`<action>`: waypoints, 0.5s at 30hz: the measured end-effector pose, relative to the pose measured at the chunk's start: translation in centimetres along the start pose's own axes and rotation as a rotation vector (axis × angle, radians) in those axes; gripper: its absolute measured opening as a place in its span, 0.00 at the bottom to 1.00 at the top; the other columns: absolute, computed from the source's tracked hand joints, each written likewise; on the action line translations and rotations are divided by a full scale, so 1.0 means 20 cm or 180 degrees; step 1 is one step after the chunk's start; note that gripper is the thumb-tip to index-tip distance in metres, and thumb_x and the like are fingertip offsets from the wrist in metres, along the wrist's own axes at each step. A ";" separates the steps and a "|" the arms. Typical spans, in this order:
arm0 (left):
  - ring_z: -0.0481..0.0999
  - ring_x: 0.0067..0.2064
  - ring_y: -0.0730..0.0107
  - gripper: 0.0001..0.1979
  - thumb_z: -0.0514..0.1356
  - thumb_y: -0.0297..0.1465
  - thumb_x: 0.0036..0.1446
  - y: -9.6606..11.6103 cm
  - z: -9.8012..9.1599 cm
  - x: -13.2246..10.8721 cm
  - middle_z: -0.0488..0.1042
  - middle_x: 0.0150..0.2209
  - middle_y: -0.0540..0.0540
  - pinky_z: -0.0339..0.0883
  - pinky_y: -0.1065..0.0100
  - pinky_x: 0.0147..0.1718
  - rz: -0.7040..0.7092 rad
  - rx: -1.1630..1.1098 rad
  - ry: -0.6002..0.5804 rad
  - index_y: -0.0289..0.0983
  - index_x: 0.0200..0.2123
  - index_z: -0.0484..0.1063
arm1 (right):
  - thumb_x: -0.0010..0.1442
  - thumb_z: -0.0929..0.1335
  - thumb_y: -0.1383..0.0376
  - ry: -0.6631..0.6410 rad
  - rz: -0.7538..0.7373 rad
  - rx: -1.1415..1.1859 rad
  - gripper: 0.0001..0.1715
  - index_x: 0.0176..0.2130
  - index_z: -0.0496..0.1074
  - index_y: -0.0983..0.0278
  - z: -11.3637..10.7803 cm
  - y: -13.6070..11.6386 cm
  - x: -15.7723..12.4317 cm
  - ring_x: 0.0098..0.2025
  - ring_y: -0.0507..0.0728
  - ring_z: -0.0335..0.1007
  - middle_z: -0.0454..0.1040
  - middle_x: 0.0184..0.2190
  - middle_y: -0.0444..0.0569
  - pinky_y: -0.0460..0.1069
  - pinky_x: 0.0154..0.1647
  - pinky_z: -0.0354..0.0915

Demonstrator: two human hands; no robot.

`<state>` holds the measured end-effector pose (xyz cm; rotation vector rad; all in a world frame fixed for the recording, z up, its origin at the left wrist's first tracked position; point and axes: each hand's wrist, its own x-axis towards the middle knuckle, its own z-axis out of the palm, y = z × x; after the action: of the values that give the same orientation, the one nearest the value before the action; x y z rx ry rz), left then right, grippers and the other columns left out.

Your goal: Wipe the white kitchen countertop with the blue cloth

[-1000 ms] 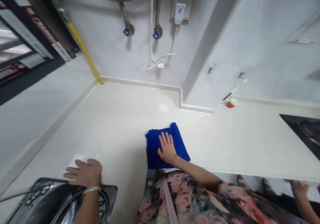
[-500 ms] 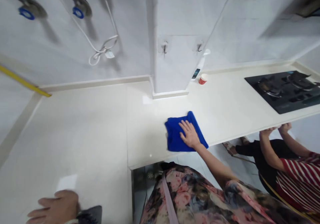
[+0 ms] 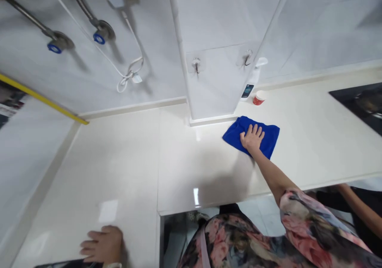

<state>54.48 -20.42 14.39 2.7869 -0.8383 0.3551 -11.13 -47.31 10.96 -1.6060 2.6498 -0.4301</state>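
Note:
Under the flat, spread fingers of my right hand (image 3: pixel 252 137) lies a blue cloth (image 3: pixel 270 134), pressed against the pale countertop (image 3: pixel 191 156). The cloth's left corner is close to the foot of the wall pillar (image 3: pixel 215 85). My left hand (image 3: pixel 103 245) rests on the counter at the lower left, fingers apart, with nothing in it. Behind the cloth, by the pillar's right side, stand a red and white paper cup (image 3: pixel 259 97) and a white bottle (image 3: pixel 250 83) with a dark label.
A black gas hob (image 3: pixel 362 100) is set into the counter at the right. Two blue-handled valves (image 3: pixel 100 37), a looped white cable (image 3: pixel 130 75) and clear hooks (image 3: pixel 196 63) are on the wall. Another person's arm (image 3: pixel 361 208) shows below the counter's front edge.
My right hand has pushed the cloth back and to the right, from the counter's front edge toward the pillar and cup. The view has shifted; my left hand stays on the counter.

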 end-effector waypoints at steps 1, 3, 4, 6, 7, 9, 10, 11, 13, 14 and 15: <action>0.64 0.67 0.01 0.46 0.56 0.42 0.49 0.03 0.00 -0.03 0.60 0.68 0.03 0.63 0.09 0.44 -0.0097 -0.0049 0.0088 0.20 0.68 0.61 | 0.72 0.57 0.57 0.0029 0.0021 0.0041 0.44 0.76 0.54 0.81 0.02 -0.05 0.02 0.79 0.81 0.40 0.49 0.77 0.76 0.76 0.78 0.40; 0.67 0.64 0.02 0.43 0.58 0.43 0.49 0.11 0.00 -0.08 0.66 0.64 0.05 0.64 0.10 0.45 -0.0199 -0.0088 0.0153 0.21 0.64 0.67 | 0.71 0.57 0.57 0.0032 -0.0048 0.0113 0.45 0.76 0.53 0.83 0.04 -0.17 0.01 0.79 0.83 0.38 0.48 0.77 0.79 0.79 0.76 0.40; 0.68 0.64 0.02 0.43 0.59 0.44 0.48 0.16 0.00 -0.10 0.68 0.63 0.05 0.63 0.09 0.46 -0.0162 -0.0061 0.0106 0.22 0.63 0.69 | 0.71 0.58 0.57 -0.0002 -0.0128 0.0131 0.45 0.75 0.53 0.84 0.05 -0.25 -0.01 0.79 0.84 0.38 0.48 0.77 0.80 0.80 0.76 0.41; 0.69 0.63 0.03 0.43 0.60 0.46 0.49 0.27 0.01 -0.15 0.69 0.62 0.06 0.61 0.09 0.48 -0.0070 -0.0005 -0.0005 0.23 0.62 0.70 | 0.71 0.59 0.57 -0.0151 -0.0353 0.0149 0.46 0.75 0.53 0.86 0.06 -0.42 -0.09 0.80 0.84 0.38 0.49 0.77 0.81 0.80 0.76 0.41; 0.68 0.64 0.03 0.43 0.60 0.47 0.50 0.33 0.01 -0.18 0.69 0.62 0.07 0.61 0.09 0.49 -0.0043 -0.0010 -0.0021 0.23 0.63 0.69 | 0.70 0.60 0.57 -0.0260 -0.0460 0.0161 0.47 0.75 0.53 0.87 0.06 -0.52 -0.14 0.80 0.85 0.38 0.49 0.77 0.81 0.80 0.77 0.40; 0.65 0.67 0.05 0.43 0.57 0.47 0.56 0.47 0.02 -0.25 0.66 0.65 0.05 0.61 0.12 0.52 0.0047 -0.0097 0.0000 0.19 0.66 0.66 | 0.70 0.61 0.56 -0.0573 -0.0864 0.0277 0.48 0.76 0.52 0.85 0.05 -0.73 -0.24 0.80 0.84 0.36 0.47 0.78 0.77 0.78 0.79 0.37; 0.63 0.69 0.07 0.42 0.54 0.46 0.60 0.55 0.03 -0.30 0.63 0.66 0.04 0.62 0.13 0.53 0.0106 -0.0148 0.0028 0.17 0.67 0.64 | 0.70 0.61 0.56 -0.0782 -0.1156 0.0383 0.48 0.76 0.52 0.84 0.04 -0.82 -0.28 0.81 0.83 0.35 0.46 0.79 0.75 0.77 0.79 0.36; 0.61 0.71 0.09 0.41 0.51 0.44 0.64 0.64 0.04 -0.35 0.61 0.67 0.03 0.62 0.15 0.55 0.0201 -0.0183 0.0019 0.15 0.68 0.62 | 0.70 0.62 0.55 -0.1020 -0.1460 0.0498 0.48 0.77 0.52 0.82 0.02 -0.91 -0.32 0.81 0.82 0.34 0.46 0.79 0.73 0.77 0.80 0.34; 0.62 0.72 0.16 0.37 0.48 0.41 0.68 0.81 0.06 -0.45 0.62 0.68 0.05 0.63 0.20 0.58 0.0415 -0.0176 -0.0020 0.15 0.68 0.62 | 0.70 0.62 0.55 -0.1372 -0.2083 0.0739 0.48 0.78 0.51 0.78 0.00 -1.02 -0.39 0.82 0.78 0.32 0.43 0.80 0.67 0.74 0.81 0.31; 0.63 0.72 0.19 0.36 0.49 0.41 0.69 0.89 0.07 -0.50 0.63 0.68 0.07 0.64 0.22 0.60 0.0586 -0.0183 -0.0089 0.16 0.69 0.62 | 0.70 0.62 0.55 -0.1511 -0.2402 0.0849 0.47 0.78 0.52 0.77 -0.02 -1.05 -0.42 0.82 0.76 0.32 0.42 0.81 0.65 0.73 0.82 0.31; 0.61 0.74 0.21 0.36 0.48 0.40 0.71 0.96 0.07 -0.55 0.62 0.69 0.07 0.62 0.24 0.63 0.0800 -0.0211 -0.0227 0.14 0.69 0.61 | 0.71 0.62 0.55 -0.1623 -0.2711 0.0947 0.46 0.78 0.52 0.75 -0.03 -1.05 -0.45 0.83 0.75 0.32 0.43 0.81 0.63 0.71 0.82 0.30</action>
<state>34.98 -30.86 12.31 2.6511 -1.1992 0.2628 11.27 -48.43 15.35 -2.2663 1.3918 -0.3234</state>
